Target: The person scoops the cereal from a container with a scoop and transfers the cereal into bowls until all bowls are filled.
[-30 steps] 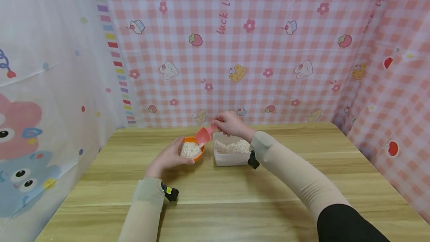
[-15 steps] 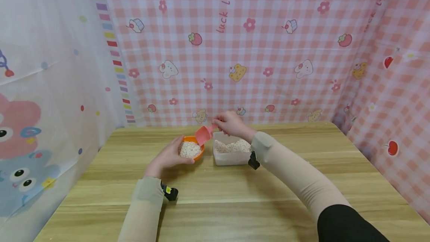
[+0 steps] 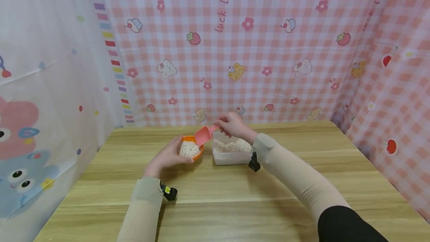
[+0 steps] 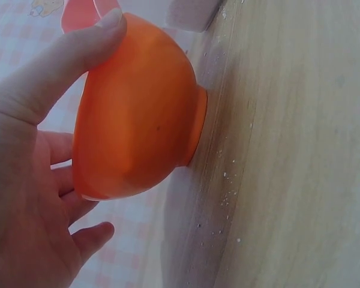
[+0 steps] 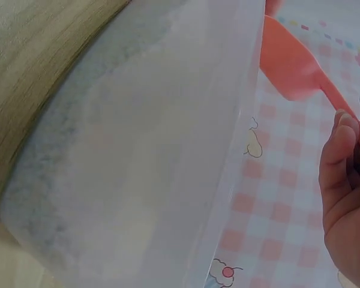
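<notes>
My left hand (image 3: 170, 156) grips an orange bowl (image 4: 138, 114), thumb along the near side and fingers on the far side. Pale flakes (image 3: 189, 149), like oats, fill much of the bowl. Whether its foot touches the table, I cannot tell. My right hand (image 3: 233, 125) pinches the handle of a pink scoop (image 3: 203, 136). The scoop tilts down to the left, its tip at the bowl's right rim. In the right wrist view, the fingers (image 5: 339, 144) curl round the thin handle. The scoop's front end is partly hidden there behind the box wall.
Right of the bowl stands a whitish box (image 3: 231, 158) with more flakes inside, below my right hand. A few flakes (image 4: 228, 192) lie scattered on the wooden table (image 3: 215, 212). A pink checked cloth (image 3: 248, 47) hangs behind the table.
Flakes at the scoop's tip one second ago no longer show there. The right hand has shifted very slightly right with the scoop. The left hand and bowl stay nearly still.
</notes>
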Demonstrator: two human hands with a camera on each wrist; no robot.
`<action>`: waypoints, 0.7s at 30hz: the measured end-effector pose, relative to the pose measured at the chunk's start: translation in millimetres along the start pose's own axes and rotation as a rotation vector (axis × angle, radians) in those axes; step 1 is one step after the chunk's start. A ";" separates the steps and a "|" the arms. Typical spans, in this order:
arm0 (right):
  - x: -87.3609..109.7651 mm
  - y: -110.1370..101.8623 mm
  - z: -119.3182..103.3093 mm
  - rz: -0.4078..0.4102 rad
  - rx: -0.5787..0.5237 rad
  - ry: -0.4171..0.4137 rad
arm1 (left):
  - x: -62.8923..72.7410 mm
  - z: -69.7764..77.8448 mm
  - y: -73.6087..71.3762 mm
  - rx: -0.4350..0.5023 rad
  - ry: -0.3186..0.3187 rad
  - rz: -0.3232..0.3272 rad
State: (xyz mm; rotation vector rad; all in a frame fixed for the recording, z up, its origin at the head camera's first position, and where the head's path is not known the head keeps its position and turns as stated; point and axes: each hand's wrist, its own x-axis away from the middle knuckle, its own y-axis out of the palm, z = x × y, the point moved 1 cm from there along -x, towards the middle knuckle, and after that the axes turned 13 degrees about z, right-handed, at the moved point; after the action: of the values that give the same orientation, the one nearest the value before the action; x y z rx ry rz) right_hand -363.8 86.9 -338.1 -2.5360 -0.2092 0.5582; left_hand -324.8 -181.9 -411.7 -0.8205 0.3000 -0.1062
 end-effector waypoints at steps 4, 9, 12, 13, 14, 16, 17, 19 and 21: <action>0.5 -5.8 5.7 0.025 -0.078 0.031 | -1.2 0.0 0.8 -0.003 0.001 0.000; 2.4 -18.3 12.2 0.054 -0.167 0.083 | 0.3 6.7 -1.9 -0.019 0.039 -0.003; 4.1 -26.7 16.1 0.073 -0.185 0.100 | -0.4 8.4 -2.9 -0.047 0.061 0.007; 5.0 -29.7 17.4 0.078 -0.189 0.102 | -1.3 8.7 -2.7 -0.057 0.069 0.012; 6.0 -32.4 18.4 0.082 -0.192 0.106 | -2.0 9.9 -2.7 -0.063 0.074 0.016; 7.8 -37.7 21.1 0.091 -0.198 0.108 | -3.7 13.6 -2.3 -0.067 0.086 0.022; 8.9 -40.3 22.0 0.095 -0.198 0.109 | -4.6 16.1 -2.3 -0.063 0.095 0.023; 11.1 -45.5 25.3 0.102 -0.200 0.106 | -6.9 22.2 -1.3 -0.059 0.102 0.019; 14.0 -51.0 28.4 0.107 -0.196 0.111 | -10.0 29.2 0.3 -0.054 0.116 0.014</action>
State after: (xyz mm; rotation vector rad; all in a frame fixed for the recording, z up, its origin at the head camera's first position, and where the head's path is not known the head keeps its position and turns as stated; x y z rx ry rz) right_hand -365.2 146.9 -337.9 -2.7724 -0.0927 0.4551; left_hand -325.5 -159.1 -390.9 -0.8670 0.4187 -0.1336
